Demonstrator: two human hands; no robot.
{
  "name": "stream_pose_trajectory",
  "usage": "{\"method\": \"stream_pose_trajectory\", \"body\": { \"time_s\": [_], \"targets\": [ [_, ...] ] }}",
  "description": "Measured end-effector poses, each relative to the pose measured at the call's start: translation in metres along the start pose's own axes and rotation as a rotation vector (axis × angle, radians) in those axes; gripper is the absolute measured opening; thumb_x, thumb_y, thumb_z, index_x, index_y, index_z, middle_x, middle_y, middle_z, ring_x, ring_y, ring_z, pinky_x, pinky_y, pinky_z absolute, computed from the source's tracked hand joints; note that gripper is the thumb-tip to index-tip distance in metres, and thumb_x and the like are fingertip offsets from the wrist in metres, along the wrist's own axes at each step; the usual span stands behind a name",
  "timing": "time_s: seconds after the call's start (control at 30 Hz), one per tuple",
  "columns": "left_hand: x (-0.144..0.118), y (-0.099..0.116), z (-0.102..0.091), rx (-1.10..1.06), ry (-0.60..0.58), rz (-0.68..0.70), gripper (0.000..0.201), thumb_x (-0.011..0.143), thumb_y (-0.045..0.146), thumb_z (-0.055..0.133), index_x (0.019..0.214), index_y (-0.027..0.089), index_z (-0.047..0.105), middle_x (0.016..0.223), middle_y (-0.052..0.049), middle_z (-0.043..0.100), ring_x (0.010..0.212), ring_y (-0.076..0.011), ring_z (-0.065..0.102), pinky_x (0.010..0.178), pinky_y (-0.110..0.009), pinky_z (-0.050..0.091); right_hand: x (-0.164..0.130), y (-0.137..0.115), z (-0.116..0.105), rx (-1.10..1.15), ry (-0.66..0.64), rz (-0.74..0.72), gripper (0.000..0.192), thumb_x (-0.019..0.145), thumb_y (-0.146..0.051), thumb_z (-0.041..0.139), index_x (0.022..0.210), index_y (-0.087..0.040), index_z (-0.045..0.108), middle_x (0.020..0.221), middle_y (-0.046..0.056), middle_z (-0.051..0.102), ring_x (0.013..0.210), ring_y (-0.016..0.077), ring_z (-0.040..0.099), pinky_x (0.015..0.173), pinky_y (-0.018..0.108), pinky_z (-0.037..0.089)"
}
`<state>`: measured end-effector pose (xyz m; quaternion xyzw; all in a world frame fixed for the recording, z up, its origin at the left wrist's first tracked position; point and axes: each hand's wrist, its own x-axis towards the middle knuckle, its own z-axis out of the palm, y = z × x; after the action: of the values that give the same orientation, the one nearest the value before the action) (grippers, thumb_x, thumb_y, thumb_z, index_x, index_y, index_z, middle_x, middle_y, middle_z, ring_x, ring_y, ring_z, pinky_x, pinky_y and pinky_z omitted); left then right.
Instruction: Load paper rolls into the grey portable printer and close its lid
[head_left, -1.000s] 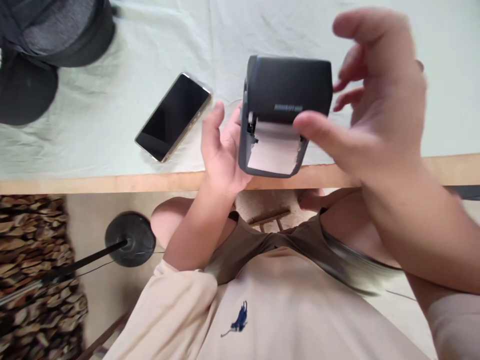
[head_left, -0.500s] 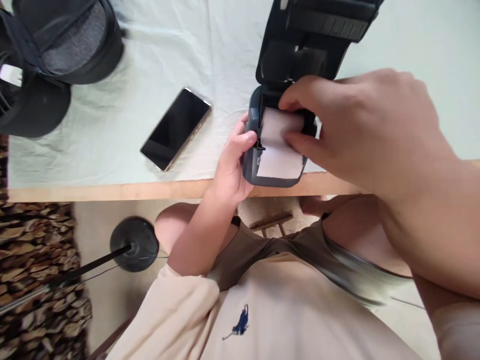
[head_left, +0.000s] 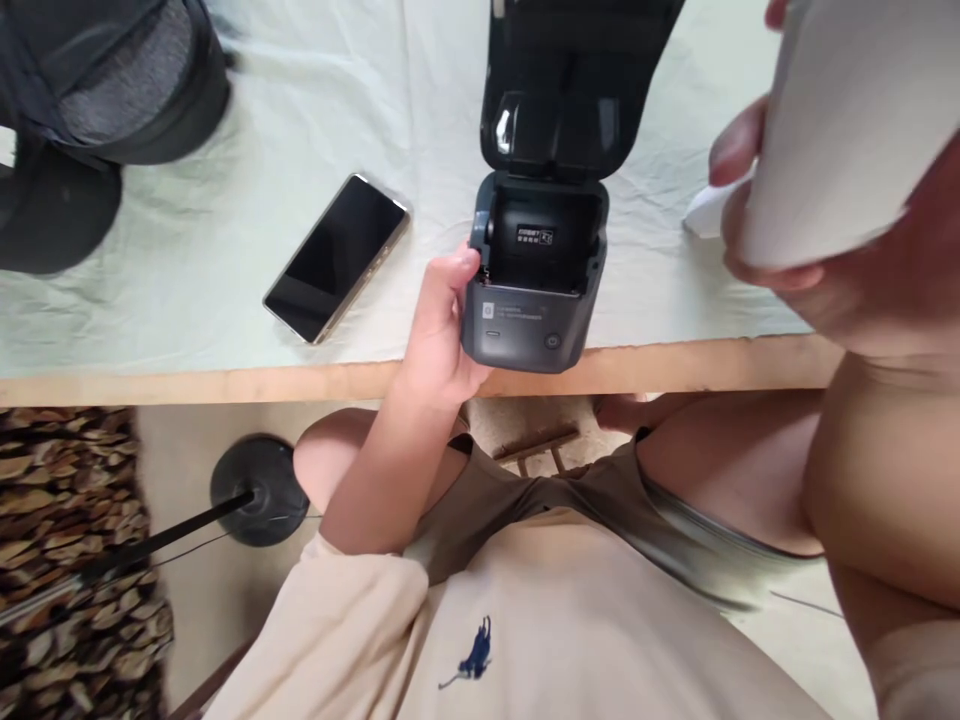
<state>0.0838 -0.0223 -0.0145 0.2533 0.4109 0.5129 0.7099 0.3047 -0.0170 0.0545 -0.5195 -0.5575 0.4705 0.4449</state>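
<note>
Left hand [head_left: 439,335] sits at centre frame, fingers curled in a sideways grip, forearm running down to the lower left; right hand [head_left: 817,200] is raised at upper right, fingers closed, blurred

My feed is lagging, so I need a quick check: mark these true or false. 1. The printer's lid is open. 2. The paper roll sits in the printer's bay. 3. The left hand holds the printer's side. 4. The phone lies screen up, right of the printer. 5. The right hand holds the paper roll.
1. True: the printer has its lid swung up.
2. False: the bay is bare; the paper roll is lifted clear.
3. True: the left hand grips its left side.
4. False: the phone lies left of it.
5. True: the right hand holds it with its fingers.
</note>
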Motion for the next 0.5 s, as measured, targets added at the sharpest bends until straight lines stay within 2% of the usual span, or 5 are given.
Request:
{"method": "stream_pose_trajectory", "body": {
  "time_s": [0.1,0.17,0.33,0.4,0.5],
  "targets": [
    [-0.001,0.000,-0.002,0.019,0.021,0.018,0.031,0.104,0.043,0.052,0.094,0.024,0.074,0.109,-0.005,0.084,0.148,-0.0322,0.063,0.109,-0.041,0.064,-0.009,0.016,0.000,0.145,0.140,0.102,0.013,0.085,-0.040,0.086,0.087,-0.032,0.075,0.082,0.002,0.063,0.060,0.0175,0.060,0.043,0.034,0.048],
    [-0.003,0.002,-0.001,0.027,0.012,0.001,0.031,0.103,0.044,0.054,0.098,0.025,0.077,0.109,-0.004,0.085,0.147,-0.0312,0.064,0.109,-0.039,0.063,-0.017,0.025,0.004,0.086,0.093,-0.028,0.011,0.090,-0.036,0.082,0.091,-0.032,0.072,0.086,0.001,0.067,0.065,0.0185,0.065,0.055,0.038,0.060],
    [-0.005,0.004,0.006,-0.010,0.042,0.031,0.034,0.101,0.033,0.049,0.093,0.025,0.081,0.092,0.001,0.086,0.125,-0.0261,0.076,0.104,-0.035,0.064,-0.023,0.054,0.007,-0.328,-0.011,-0.289,0.024,0.091,-0.040,0.078,0.113,-0.036,0.068,0.115,0.002,0.077,0.111,0.0313,0.076,0.103,0.057,0.062],
    [-0.004,0.003,0.007,-0.033,0.027,0.067,0.032,0.100,0.033,0.052,0.083,0.027,0.079,0.090,0.003,0.086,0.127,-0.0253,0.075,0.106,-0.034,0.063,-0.020,0.067,0.007,-0.413,0.020,-0.320,0.027,0.091,-0.040,0.078,0.116,-0.037,0.068,0.119,0.003,0.079,0.116,0.0328,0.075,0.106,0.057,0.060],
    [-0.002,0.003,0.005,-0.033,0.011,0.094,0.032,0.099,0.034,0.053,0.077,0.030,0.076,0.090,0.004,0.087,0.140,-0.0251,0.068,0.111,-0.035,0.061,-0.017,0.082,0.007,-0.517,0.010,-0.252,0.029,0.090,-0.038,0.077,0.117,-0.034,0.069,0.102,0.003,0.080,0.094,0.0307,0.076,0.087,0.051,0.062]
  ]
}}
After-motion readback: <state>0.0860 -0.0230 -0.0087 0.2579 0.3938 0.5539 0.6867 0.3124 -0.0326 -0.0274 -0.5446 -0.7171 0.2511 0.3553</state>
